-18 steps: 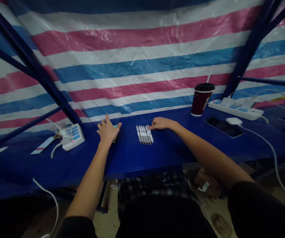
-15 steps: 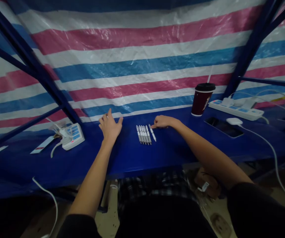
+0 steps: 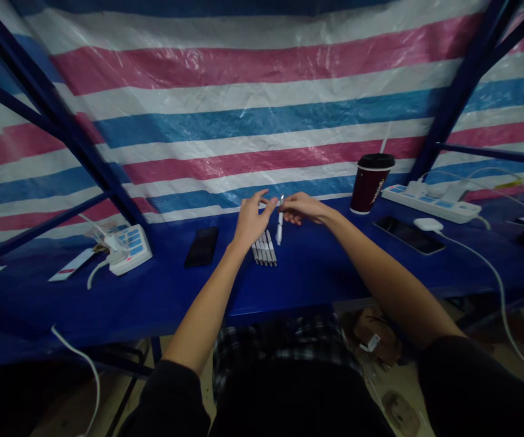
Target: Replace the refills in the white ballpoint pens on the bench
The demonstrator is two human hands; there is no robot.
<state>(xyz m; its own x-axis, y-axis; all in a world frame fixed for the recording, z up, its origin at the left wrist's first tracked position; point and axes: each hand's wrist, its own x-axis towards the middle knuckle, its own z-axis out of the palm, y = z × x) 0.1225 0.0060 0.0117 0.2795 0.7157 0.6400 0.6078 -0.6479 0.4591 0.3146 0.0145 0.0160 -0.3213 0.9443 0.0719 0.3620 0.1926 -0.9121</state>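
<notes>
My right hand (image 3: 305,208) pinches a white pen (image 3: 280,232) near its upper end and holds it roughly upright, its lower end pointing toward me. Close by on the left, my left hand (image 3: 251,220) has thumb and fingers apart, their tips by the pen's top; I cannot make out whether they touch it. Several similar white and grey pens (image 3: 265,252) lie side by side in a row on the blue table (image 3: 307,279). The far ends of that row are partly hidden behind my left hand.
A black phone (image 3: 201,246) lies left of my left forearm. Power strips stand at left (image 3: 132,250) and right (image 3: 432,203). A dark red lidded cup (image 3: 371,184) with a straw, another phone (image 3: 408,235) and a white charger (image 3: 428,224) with its cable are on the right.
My left hand has moved right toward the pen, and the black phone now shows where it was. My right hand has picked up the separate pen from beside the row.
</notes>
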